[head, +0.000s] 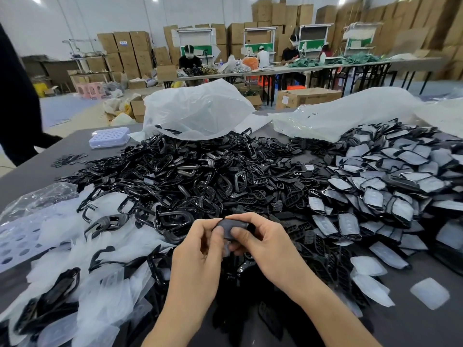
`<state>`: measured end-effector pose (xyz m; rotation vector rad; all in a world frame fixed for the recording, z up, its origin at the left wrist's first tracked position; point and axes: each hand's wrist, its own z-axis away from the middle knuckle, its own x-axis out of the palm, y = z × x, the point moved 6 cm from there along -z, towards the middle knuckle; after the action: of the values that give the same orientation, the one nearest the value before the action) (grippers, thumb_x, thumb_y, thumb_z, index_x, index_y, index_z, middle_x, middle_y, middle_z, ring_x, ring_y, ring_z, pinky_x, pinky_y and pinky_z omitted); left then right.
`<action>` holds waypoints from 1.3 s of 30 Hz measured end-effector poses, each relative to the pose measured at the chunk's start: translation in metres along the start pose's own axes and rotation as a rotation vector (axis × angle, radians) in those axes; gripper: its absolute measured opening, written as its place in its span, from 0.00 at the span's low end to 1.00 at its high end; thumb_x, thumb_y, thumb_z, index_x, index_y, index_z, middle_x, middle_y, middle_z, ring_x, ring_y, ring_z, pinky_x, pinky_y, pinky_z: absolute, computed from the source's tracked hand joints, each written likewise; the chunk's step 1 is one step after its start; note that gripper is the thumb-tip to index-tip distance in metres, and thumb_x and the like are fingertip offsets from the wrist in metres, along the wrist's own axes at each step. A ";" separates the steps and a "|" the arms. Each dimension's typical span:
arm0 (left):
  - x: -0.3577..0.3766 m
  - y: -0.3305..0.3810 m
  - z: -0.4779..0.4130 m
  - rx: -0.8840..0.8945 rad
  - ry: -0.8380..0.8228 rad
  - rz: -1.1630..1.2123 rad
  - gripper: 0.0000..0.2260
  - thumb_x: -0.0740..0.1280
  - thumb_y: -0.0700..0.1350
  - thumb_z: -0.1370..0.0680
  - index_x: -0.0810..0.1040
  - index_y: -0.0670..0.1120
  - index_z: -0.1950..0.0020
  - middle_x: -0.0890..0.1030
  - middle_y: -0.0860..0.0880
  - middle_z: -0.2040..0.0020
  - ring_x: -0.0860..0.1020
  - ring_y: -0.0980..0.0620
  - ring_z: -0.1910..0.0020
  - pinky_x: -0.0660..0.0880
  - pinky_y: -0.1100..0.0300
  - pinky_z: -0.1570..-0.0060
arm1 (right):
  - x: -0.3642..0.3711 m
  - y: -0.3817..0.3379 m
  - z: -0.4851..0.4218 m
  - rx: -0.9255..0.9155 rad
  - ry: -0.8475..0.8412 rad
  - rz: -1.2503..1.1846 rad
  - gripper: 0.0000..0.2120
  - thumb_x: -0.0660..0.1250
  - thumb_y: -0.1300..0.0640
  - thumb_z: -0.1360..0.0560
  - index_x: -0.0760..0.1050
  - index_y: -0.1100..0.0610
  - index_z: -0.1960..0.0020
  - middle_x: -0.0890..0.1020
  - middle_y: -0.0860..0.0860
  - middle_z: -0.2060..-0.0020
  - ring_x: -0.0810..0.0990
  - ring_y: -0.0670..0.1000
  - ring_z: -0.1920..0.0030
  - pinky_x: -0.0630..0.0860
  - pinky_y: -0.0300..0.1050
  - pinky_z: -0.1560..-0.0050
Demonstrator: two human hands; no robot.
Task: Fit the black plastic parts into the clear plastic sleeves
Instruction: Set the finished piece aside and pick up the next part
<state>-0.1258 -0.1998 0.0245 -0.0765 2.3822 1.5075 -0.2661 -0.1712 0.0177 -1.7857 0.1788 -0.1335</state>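
Careful: your left hand (198, 249) and right hand (268, 244) both pinch the black part (229, 226); push it crooked and the clear sleeve (226, 248), seemingly underneath, could split

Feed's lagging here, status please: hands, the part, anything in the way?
Left hand and right hand both pinch one black part. Held above the pile of black parts. Nothing blocking.

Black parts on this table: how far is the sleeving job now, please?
Done, apparently: the pile of sleeved pieces on the right. In hand: the left hand and right hand pinch one black part. Left: the big heap of loose black parts in the middle and the empty clear sleeves on the left. Much remains.
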 end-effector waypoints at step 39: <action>0.015 -0.014 0.001 0.380 -0.128 -0.961 0.22 0.59 0.60 0.25 0.83 0.48 0.42 0.81 0.48 0.42 0.79 0.45 0.40 0.67 0.44 0.33 | -0.030 0.025 -0.004 0.057 0.037 1.146 0.28 0.56 0.35 0.19 0.64 0.46 0.22 0.69 0.43 0.26 0.62 0.47 0.25 0.54 0.43 0.25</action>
<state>-0.1371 -0.2031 0.0078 -0.8568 1.9828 0.5831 -0.2979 -0.1745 -0.0058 -1.3886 1.1625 0.6394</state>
